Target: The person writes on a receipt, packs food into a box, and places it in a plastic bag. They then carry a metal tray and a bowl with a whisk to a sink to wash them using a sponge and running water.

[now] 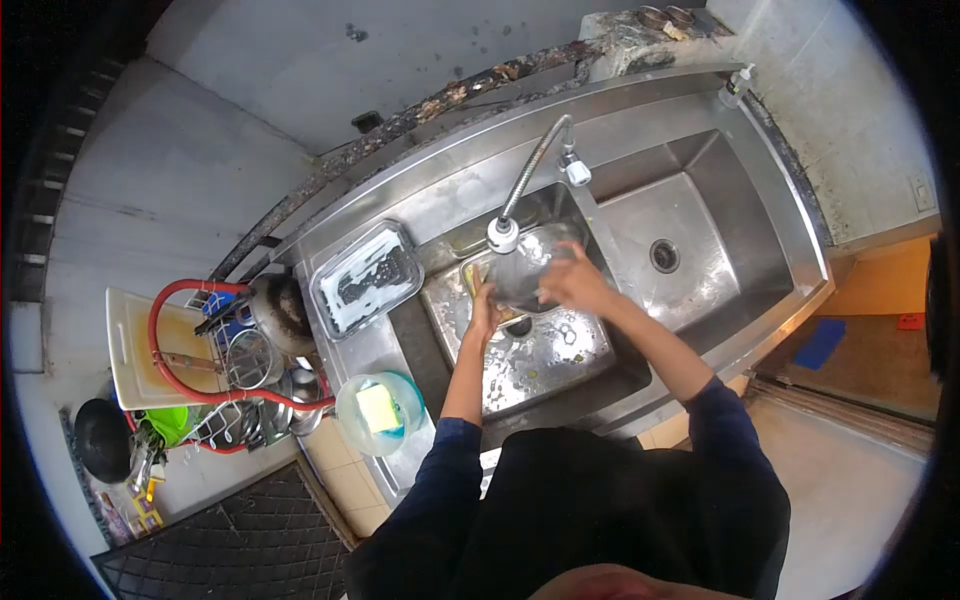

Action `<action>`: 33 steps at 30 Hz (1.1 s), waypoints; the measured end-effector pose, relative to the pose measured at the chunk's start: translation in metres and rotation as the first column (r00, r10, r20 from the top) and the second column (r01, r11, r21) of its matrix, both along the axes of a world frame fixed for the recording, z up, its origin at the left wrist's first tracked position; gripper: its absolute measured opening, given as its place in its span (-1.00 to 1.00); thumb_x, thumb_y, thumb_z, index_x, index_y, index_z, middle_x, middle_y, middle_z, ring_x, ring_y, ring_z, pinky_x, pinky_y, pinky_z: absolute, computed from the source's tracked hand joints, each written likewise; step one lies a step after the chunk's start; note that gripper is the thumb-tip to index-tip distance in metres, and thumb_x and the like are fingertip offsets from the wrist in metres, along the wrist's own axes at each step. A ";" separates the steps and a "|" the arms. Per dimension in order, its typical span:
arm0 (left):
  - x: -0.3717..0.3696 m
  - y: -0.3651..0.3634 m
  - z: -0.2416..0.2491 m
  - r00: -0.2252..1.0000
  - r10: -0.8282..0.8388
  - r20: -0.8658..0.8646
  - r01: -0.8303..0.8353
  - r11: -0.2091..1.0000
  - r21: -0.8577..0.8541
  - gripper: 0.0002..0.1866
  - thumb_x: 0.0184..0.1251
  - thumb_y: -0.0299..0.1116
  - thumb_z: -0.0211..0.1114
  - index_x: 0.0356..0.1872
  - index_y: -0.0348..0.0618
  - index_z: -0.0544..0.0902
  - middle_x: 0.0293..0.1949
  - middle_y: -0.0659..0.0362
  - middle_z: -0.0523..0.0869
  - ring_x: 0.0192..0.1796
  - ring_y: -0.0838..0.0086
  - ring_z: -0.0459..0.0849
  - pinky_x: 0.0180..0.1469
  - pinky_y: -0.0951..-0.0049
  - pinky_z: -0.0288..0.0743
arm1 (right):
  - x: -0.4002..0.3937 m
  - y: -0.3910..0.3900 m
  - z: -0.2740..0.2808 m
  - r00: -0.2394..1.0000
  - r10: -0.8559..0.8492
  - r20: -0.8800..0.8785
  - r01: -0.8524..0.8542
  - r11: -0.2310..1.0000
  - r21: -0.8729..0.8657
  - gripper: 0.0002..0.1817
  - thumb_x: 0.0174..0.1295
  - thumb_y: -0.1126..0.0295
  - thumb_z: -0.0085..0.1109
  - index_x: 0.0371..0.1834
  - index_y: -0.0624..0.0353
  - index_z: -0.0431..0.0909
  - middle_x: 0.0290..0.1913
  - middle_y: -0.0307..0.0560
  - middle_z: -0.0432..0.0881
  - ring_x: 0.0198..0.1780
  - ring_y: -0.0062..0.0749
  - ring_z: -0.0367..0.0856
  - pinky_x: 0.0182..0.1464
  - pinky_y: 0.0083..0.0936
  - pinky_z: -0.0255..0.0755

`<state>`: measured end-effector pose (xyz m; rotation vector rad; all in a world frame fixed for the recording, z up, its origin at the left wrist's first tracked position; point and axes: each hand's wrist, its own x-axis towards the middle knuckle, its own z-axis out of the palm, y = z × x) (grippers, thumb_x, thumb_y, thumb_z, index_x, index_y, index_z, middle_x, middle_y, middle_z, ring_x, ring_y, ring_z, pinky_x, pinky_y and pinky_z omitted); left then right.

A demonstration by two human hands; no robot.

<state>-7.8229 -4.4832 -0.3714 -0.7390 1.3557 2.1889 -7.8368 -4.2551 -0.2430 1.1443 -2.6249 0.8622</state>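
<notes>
- Head view, straight down on a double steel sink (745, 215); left basin crowded, right basin at 2 o'clock bare down to its drain (664, 255).
- Rim of the sink running from 9 o'clock up to 1 o'clock against a wall, front edge close to the dark-sleeved body at 6 o'clock.
- Open room: the right basin and the flat steel ledge behind the flexible faucet (535, 170).
- Left hand (484, 312) at centre, fingers curled onto the near left edge of a clear glass bowl (535, 262), gripping it.
- Right hand (578, 283) just at 3 o'clock of the left, closed over the bowl's right rim, palm down.
- Bowl held tilted directly beneath the faucet head, above a yellowish item lying in the left basin.
- Soapy rectangular tray (366, 277) resting on the counter at 9 o'clock of the hands, well apart.
- Round container with a yellow sponge (379, 410) at 7 o'clock, on the counter edge.
- Dish rack (235, 360) with red tubing farther out at 8 o'clock, packed with metalware.
</notes>
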 end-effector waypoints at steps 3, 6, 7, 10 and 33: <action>0.015 -0.014 0.047 0.944 0.143 -0.297 -0.159 0.987 -0.027 -0.41 0.26 0.08 0.14 0.10 -0.23 0.49 0.09 0.06 0.55 0.14 0.35 0.48 0.20 0.39 0.24 | -0.051 -0.007 -0.036 0.917 -0.113 0.382 0.211 0.952 -0.224 -0.76 0.14 0.15 0.16 -0.39 0.07 0.64 -0.46 -0.20 0.63 -0.26 -0.36 0.55 0.13 -0.27 0.19; 0.015 -0.044 0.033 0.829 -0.402 -0.388 0.185 0.853 -0.488 -0.54 0.41 -0.02 0.03 -0.08 -0.28 0.59 -0.21 0.25 0.62 -0.15 0.58 0.49 0.03 0.48 0.33 | -0.090 -0.026 -0.046 0.531 -0.102 0.841 0.444 0.879 -0.174 -0.73 0.21 0.17 0.09 -0.30 0.13 0.64 -0.39 0.00 0.65 -0.24 -0.21 0.57 -0.04 -0.32 0.31; 0.014 -0.041 0.033 0.834 -0.403 -0.377 0.186 0.849 -0.495 -0.54 0.41 -0.02 0.03 -0.08 -0.28 0.59 -0.21 0.25 0.62 -0.15 0.58 0.49 0.03 0.48 0.33 | -0.103 -0.034 -0.062 0.524 -0.091 0.847 0.442 0.879 -0.179 -0.73 0.21 0.17 0.09 -0.30 0.13 0.64 -0.39 0.00 0.65 -0.24 -0.21 0.57 -0.04 -0.32 0.31; 0.000 -0.023 0.059 0.951 -0.233 -0.205 0.117 0.881 -0.459 -0.58 0.48 -0.12 -0.08 -0.09 -0.30 0.57 -0.15 0.18 0.62 -0.13 0.54 0.51 0.02 0.47 0.35 | -0.125 -0.072 -0.161 0.912 -0.192 0.362 0.274 0.942 -0.192 -0.61 0.17 0.06 0.08 -0.16 0.17 0.57 -0.17 0.09 0.63 -0.16 -0.03 0.59 -0.05 -0.30 0.44; 0.022 -0.028 -0.118 0.989 -0.099 0.109 0.089 0.991 0.100 -0.26 0.32 0.28 -0.17 0.33 -0.07 0.22 0.33 0.04 0.26 0.36 0.25 0.23 0.26 -0.01 0.23 | 0.001 -0.012 -0.111 0.360 0.120 0.925 0.843 0.382 -0.378 -0.66 0.30 0.18 0.08 -0.07 0.25 0.54 -0.18 -0.16 0.62 -0.16 -0.49 0.54 -0.05 -0.58 0.38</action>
